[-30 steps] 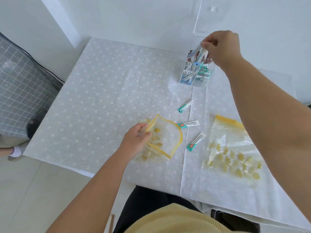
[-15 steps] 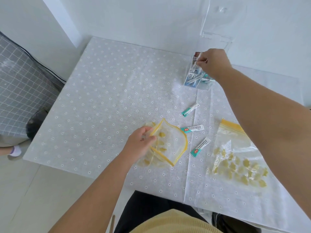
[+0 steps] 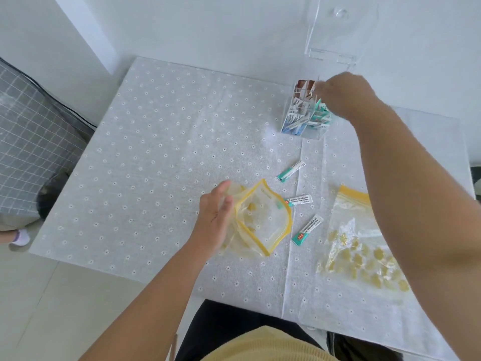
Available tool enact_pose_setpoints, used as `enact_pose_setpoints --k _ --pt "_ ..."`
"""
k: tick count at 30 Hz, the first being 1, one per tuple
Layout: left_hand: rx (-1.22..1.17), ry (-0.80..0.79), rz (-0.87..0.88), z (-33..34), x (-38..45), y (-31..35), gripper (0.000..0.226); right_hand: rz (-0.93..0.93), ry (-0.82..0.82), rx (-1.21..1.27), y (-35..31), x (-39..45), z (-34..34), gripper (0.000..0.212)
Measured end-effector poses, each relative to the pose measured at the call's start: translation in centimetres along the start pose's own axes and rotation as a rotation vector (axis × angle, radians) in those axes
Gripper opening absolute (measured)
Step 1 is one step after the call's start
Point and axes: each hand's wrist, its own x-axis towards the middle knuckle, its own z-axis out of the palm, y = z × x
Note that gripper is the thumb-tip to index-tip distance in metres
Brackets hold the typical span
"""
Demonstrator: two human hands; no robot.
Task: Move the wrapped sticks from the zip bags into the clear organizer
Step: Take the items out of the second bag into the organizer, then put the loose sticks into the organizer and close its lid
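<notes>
Right hand [image 3: 343, 96] fingers hidden behind organizer [image 3: 304, 113].

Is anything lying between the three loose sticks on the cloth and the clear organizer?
Nothing visible does. The three sticks lie on bare tablecloth in front of the organizer; the right hand is at its top.

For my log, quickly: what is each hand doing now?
Left hand: open, beside the open zip bag.
Right hand: at the clear organizer; grip cannot be told.
</notes>
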Motion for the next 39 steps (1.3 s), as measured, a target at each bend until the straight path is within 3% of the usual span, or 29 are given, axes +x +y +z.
enact_pose_setpoints --k 2,4,6,8,11,15,18,20,24,31,35,37,39 --pt "-0.111 0.096 -0.025 0.5 -0.2 0.3 0.031 -0.132 -0.074 -0.065 0.3 -3.8 0.9 0.041" --pt "-0.235 0.156 -0.134 1.3 -0.2 0.3 0.040 -0.205 -0.309 -0.084 0.5 -8.3 3.3 0.042" --pt "-0.305 0.188 -0.216 2.1 -0.2 0.0 0.043 -0.215 -0.562 -0.054 0.6 -12.2 6.2 0.053" --pt "-0.318 0.210 -0.220 2.8 0.0 0.0 0.034 -0.129 -0.653 0.147 1.1 -14.8 8.7 0.059" --pt "-0.283 0.226 -0.184 3.7 0.1 0.4 0.025 0.053 -0.501 0.451 0.9 -17.0 11.6 0.066" --pt "-0.279 0.214 -0.139 4.7 0.0 1.5 0.040 0.116 -0.387 0.474 -0.8 -17.3 12.8 0.079" --pt "-0.192 0.236 -0.106 5.1 0.1 2.4 0.046 0.083 -0.337 0.407 -0.8 -16.8 12.6 0.050" --pt "-0.173 0.255 -0.094 5.1 0.4 2.8 0.046 0.068 -0.290 0.505 -0.1 -16.6 12.7 0.031" --pt "-0.185 0.249 -0.046 5.3 0.6 3.3 0.039 0.128 -0.256 0.766 2.6 -17.3 13.0 0.027" --pt "-0.163 0.160 0.005 6.5 0.5 5.1 0.046 0.243 0.157 0.625 9.9 -17.9 11.7 0.026" --pt "-0.149 0.123 0.089 8.8 -0.1 6.5 0.039 0.265 0.223 0.558 14.2 -18.6 11.0 0.028" --pt "-0.208 0.068 0.050 10.3 -0.7 7.3 0.031 0.304 0.274 0.569 16.0 -19.1 10.7 0.028" --pt "-0.234 -0.089 0.010 11.9 -1.7 7.7 0.052 0.352 0.309 0.619 17.9 -19.6 10.5 0.027"
